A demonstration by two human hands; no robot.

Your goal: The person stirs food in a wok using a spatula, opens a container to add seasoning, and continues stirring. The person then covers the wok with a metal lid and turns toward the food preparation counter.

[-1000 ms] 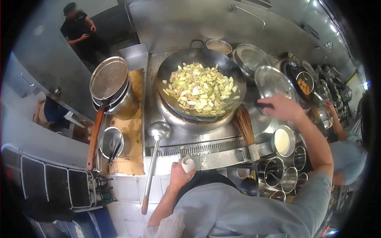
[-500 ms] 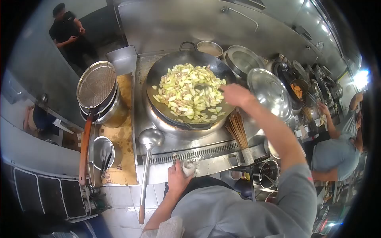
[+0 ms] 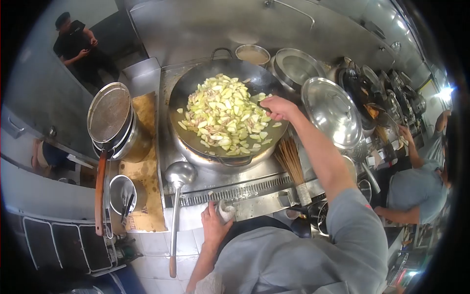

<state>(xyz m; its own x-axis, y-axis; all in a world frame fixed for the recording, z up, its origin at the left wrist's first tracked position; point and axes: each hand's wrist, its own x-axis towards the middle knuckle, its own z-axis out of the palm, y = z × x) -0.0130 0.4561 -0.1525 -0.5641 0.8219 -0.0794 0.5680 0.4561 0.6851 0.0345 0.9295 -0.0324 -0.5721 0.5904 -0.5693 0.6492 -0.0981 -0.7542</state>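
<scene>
A large dark wok [image 3: 183,134] on the burner holds a heap of pale green and yellowish slices [image 3: 227,105] mixed with brownish strips. My right hand [image 3: 278,108] is closed on a dark-handled utensil at the wok's right side; the utensil's head is hidden among the slices. My left hand [image 3: 214,223] grips a whitish cloth [image 3: 226,210] at the front edge of the stove. A long-handled steel ladle [image 3: 180,175] lies left of that hand, and a bamboo brush [image 3: 291,164] rests right of the wok's front.
A round strainer [image 3: 108,111] sits over a pot at the left, above a small steel pot [image 3: 122,193]. A steel lid [image 3: 333,112] stands right of the wok. One person [image 3: 76,46] is at the upper left; a co-worker [image 3: 416,188] works at the right.
My right hand has moved from right of the wok to over its right side, with the utensil. The slices are heaped further left. The camera view has shifted, and my left hand keeps the cloth.
</scene>
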